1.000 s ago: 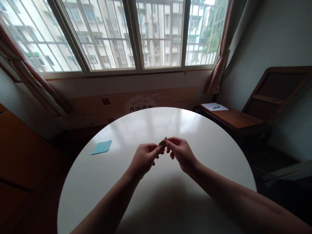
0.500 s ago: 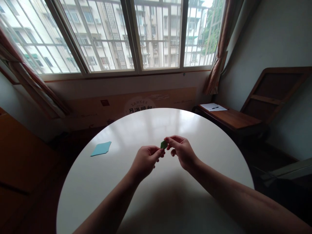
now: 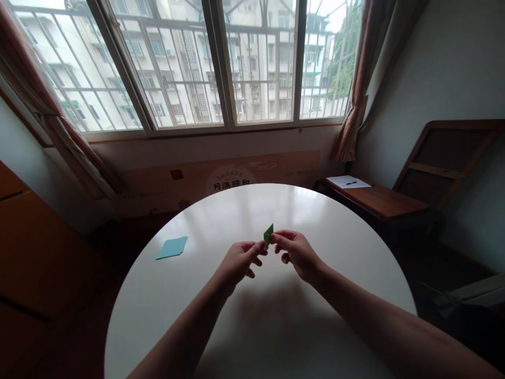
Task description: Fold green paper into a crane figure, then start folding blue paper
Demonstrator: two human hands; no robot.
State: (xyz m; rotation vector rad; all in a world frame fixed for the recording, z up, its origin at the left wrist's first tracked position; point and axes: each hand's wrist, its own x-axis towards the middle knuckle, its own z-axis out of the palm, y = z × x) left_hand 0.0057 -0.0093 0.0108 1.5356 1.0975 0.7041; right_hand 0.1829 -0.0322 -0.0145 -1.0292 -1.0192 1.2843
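A small folded piece of green paper [image 3: 269, 234] is held above the middle of the round white table [image 3: 323, 221]. My left hand [image 3: 239, 261] pinches its lower left edge between thumb and forefinger. My right hand [image 3: 298, 253] pinches it from the right side, fingers curled. The paper stands on edge with a pointed tip upward. Both forearms reach in from the bottom of the view.
A light blue paper sheet [image 3: 172, 247] lies flat at the table's left. Behind the table is a barred window [image 3: 221, 63] and a cardboard panel with print [image 3: 232, 176]. A wooden side table [image 3: 379, 197] at the right carries white paper and a pen [image 3: 351, 182].
The green paper has turned more upright between the fingers, its tip now pointing up. Both hands stayed together over the table centre; the camera tilted slightly.
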